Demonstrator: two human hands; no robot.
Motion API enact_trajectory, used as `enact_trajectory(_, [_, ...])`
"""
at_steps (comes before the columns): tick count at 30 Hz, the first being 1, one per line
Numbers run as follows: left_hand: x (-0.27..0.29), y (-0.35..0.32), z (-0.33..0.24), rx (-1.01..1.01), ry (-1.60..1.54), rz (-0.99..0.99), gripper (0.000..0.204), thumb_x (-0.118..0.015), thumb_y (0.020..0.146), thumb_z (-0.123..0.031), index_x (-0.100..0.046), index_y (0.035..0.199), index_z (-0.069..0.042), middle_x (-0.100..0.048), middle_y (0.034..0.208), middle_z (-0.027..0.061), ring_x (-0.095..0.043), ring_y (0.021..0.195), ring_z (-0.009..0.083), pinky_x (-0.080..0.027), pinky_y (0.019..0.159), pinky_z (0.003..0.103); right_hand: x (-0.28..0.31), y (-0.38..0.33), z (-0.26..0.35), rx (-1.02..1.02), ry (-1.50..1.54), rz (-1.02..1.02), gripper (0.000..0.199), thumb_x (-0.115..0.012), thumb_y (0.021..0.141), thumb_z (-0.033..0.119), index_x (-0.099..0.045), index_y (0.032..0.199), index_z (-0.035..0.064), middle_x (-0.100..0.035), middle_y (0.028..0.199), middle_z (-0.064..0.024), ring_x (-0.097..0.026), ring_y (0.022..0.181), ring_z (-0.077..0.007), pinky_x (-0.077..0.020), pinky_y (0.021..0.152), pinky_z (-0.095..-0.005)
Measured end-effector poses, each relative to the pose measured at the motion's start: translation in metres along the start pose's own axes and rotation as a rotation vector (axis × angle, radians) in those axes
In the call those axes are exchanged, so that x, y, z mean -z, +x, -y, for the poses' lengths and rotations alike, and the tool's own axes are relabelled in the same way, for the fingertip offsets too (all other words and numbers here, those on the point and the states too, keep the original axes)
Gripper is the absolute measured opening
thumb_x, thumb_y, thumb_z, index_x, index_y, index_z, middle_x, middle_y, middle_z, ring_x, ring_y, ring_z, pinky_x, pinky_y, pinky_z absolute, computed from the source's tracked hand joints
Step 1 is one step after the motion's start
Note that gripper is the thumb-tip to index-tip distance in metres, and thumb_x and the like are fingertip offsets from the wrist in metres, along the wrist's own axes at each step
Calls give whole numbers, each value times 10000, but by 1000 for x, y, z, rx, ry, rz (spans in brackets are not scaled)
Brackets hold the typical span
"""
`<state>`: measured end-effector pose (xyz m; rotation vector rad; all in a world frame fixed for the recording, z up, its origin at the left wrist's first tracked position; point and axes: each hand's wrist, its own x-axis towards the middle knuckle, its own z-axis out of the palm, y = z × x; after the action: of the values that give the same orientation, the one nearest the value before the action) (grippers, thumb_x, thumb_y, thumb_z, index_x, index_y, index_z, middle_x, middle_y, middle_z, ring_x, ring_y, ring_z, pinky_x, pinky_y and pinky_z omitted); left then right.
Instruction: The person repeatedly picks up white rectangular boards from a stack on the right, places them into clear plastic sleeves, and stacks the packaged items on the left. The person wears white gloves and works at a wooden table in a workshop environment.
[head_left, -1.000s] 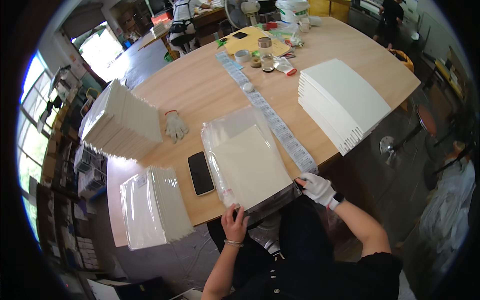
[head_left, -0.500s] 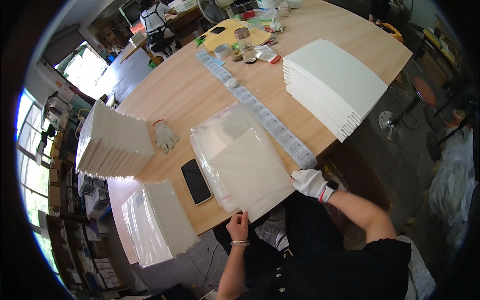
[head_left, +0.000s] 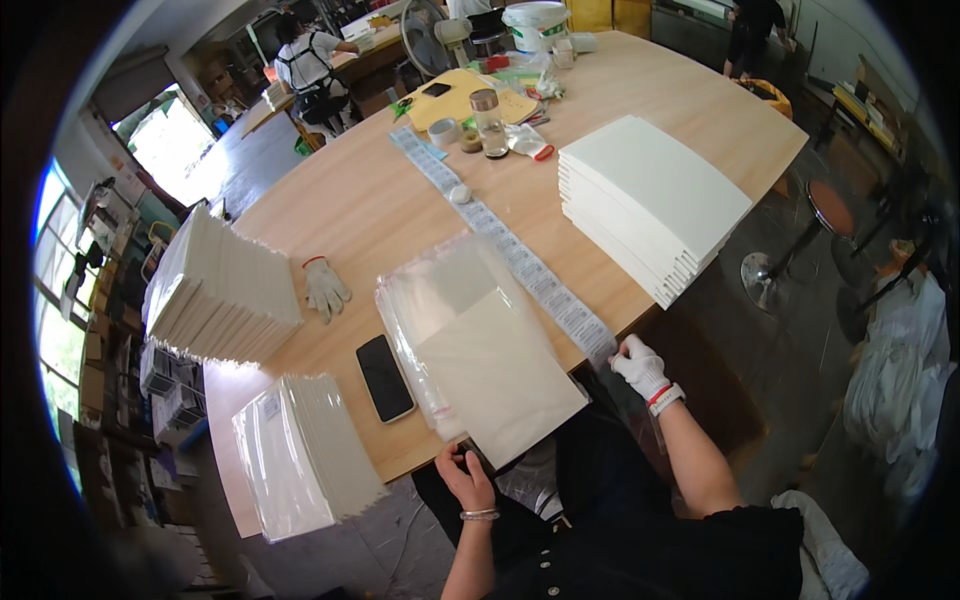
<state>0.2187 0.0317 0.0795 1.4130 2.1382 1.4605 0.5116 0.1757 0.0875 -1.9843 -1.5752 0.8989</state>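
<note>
A cream-white board (head_left: 505, 385) lies partly inside a clear plastic bag, on a pile of clear bags (head_left: 405, 310), and juts past the table's near edge. My bare left hand (head_left: 468, 480) is beside the board's near left corner, fingers loosely curled and apart, holding nothing that I can see. My right hand (head_left: 641, 368), in a white glove with a red cuff, pinches the near end of a long strip of printed labels (head_left: 530, 262). That strip runs diagonally across the table, with a small round white object (head_left: 460, 194) on it.
A black phone (head_left: 385, 378) lies left of the bags, near a loose glove (head_left: 325, 288). White board stacks stand at right (head_left: 650, 200) and left (head_left: 220, 290); bagged boards (head_left: 300, 450) lie near left. A glass jar (head_left: 489, 125) and tape roll (head_left: 444, 131) stand farther back.
My right hand has left the board's right corner and moved right to the label strip's end. My left hand has let go of the board's near corner, its fingers loosening.
</note>
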Motion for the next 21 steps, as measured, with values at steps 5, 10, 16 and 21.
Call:
enact_trajectory(5, [-41,20,-61,201,-440,604,166,-522,842,-94,-560,983,-16,-595,747,54,-554,655,107,-454,597,228,27,6,3,328,36,218,134,-561,757,174,-587,839,71,-607,726,-120,-593,687,-250,-456,633,-331])
enact_trajectory(10, [-125,45,-104,909,-856,1055,174,-570,843,-255,-519,866,-90,-375,580,-58,-312,435,35,-227,370,185,57,-14,40,437,214,242,205,-534,731,-25,-621,916,-11,-624,800,-117,-605,712,-151,-474,649,-245])
enact_trajectory(16, [-151,55,-116,972,-907,992,312,-617,814,-275,-419,603,-156,-287,482,-91,-233,367,33,-153,335,208,78,-36,58,990,-93,-217,135,-663,584,51,-616,710,38,-597,950,-103,-531,933,-273,-415,842,-373])
enact_trajectory(21, [-157,43,-112,870,-729,961,175,-572,839,-267,-536,826,-97,-385,520,-51,-302,376,55,-227,330,207,84,-58,82,1093,48,-273,149,-653,577,-4,-583,678,80,-605,901,-57,-556,894,-255,-399,886,-430])
